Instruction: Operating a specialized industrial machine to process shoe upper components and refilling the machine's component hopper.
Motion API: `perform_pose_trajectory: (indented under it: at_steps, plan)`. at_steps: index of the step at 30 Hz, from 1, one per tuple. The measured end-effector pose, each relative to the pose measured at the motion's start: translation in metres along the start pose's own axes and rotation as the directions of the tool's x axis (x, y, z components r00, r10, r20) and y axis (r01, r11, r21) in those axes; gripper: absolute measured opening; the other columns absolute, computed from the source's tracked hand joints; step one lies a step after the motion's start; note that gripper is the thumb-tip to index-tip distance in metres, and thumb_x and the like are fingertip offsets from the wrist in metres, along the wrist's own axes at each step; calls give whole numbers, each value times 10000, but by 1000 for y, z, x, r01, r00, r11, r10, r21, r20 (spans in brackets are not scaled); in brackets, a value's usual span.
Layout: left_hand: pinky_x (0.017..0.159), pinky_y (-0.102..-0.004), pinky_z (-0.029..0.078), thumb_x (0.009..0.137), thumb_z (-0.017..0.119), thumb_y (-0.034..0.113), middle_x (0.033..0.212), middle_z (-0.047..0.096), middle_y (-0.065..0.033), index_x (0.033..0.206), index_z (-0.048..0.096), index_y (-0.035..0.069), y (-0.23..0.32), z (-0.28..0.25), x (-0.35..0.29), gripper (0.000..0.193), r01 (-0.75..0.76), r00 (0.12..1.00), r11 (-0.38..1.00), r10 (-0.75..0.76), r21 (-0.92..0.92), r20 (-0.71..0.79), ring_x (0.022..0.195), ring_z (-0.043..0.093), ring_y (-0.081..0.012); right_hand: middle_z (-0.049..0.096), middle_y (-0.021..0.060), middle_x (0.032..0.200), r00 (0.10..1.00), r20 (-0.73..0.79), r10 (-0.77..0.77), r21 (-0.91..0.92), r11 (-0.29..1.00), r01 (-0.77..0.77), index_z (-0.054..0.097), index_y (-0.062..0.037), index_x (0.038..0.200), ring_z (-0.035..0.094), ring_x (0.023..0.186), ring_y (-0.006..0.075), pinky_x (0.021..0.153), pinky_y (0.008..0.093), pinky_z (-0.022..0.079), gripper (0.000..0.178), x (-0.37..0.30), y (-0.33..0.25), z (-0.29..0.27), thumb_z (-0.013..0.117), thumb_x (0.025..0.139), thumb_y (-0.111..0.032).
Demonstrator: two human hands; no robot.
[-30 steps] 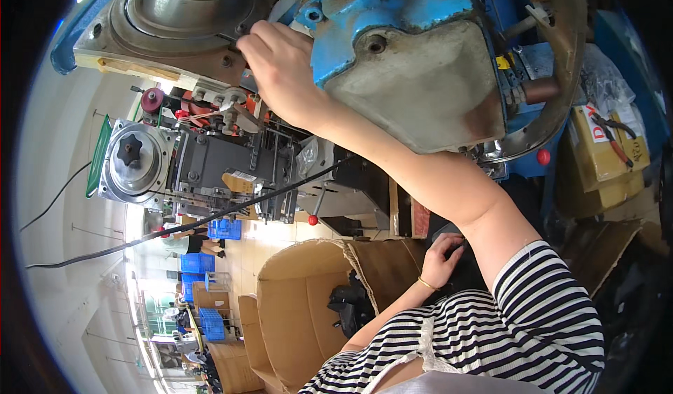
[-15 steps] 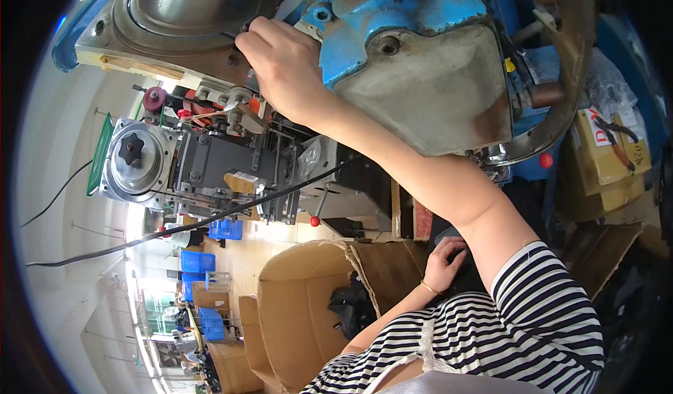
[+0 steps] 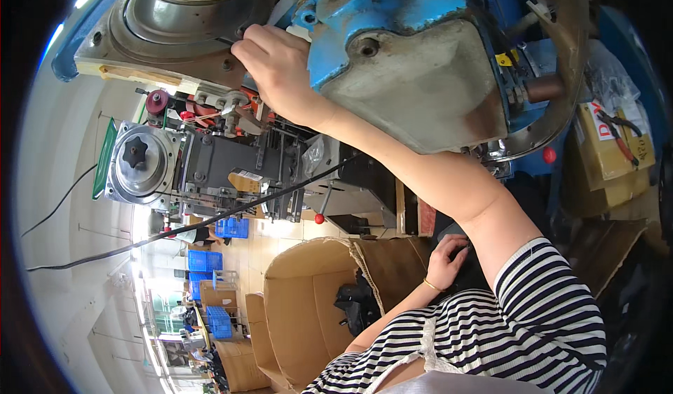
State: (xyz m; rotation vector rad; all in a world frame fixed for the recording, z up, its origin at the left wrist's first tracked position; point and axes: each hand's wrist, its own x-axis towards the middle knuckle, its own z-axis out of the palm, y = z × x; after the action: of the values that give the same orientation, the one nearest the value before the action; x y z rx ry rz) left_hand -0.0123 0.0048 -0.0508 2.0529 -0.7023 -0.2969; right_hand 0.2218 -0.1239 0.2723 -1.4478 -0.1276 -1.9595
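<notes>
Right hand (image 3: 277,61) is up at the press machine (image 3: 413,78), fingers curled in close together, tips pressed into the gap btwn the blue casting and the grey round die plate (image 3: 182,15). Can't tell whether it grips anything; whatever's under the fingertips is hidden by the knuckles. Forearm runs down-right to a striped sleeve (image 3: 547,310).

Left hand (image 3: 449,254) sits low, near the person's lap, fingers loosely bent, resting on smth dark; too shadowed to say what or whether it's held. Thin gold bracelet (image 3: 431,285) on that wrist.

Machine: blue paint chipped, w/ a big bare grey-beige side cover, bolt hole near its top. Just below the right hand, a cluster of red and steel parts (image 3: 210,106). Left of that, a silver round housing w/ black star knob (image 3: 134,154). Black cable (image 3: 210,222) crosses diagonally under it.

Below: open brown cardboard box (image 3: 308,303) w/ dark parts inside. Blue crates (image 3: 207,261) further back on the floor. Yellow carton (image 3: 617,148) at right edge w/ red-handled pliers on top.
</notes>
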Motion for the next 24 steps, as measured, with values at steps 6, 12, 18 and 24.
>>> perform_pose_trajectory:
  at_steps: [6,12,18,24]
  plan:
    - [851,-339,509,866,669,35,1047,642,-136,1023,657,-29,-2,-1,4,170,6,1000,1000,-6,19,12,958,637,-295,489,47,801,1000,9,-3,32,999,3,571,-85,847,561,722,177,588,316,441,64,-18,11,-42,557,857,-147]
    - [857,-335,510,855,671,23,1066,642,-137,1014,656,-32,3,2,0,169,99,995,995,-98,-18,36,972,642,-284,516,49,826,1000,24,-10,27,1000,9,581,-81,864,572,730,183,591,326,446,83,-16,6,-39,548,877,-156]
    - [841,-331,524,860,677,25,1099,649,-127,1018,673,-17,1,4,4,163,40,999,998,-40,-56,-1,959,655,-271,543,51,851,999,39,21,11,1000,-21,591,-78,882,583,738,189,594,336,451,103,4,-3,3,539,898,-165]
    - [838,-330,523,864,673,23,1093,649,-126,1014,675,-20,5,0,6,156,44,999,999,-44,-24,-14,949,656,-267,571,53,876,998,56,41,44,998,-43,601,-74,899,594,747,195,596,347,456,124,-18,9,-48,530,919,-174]
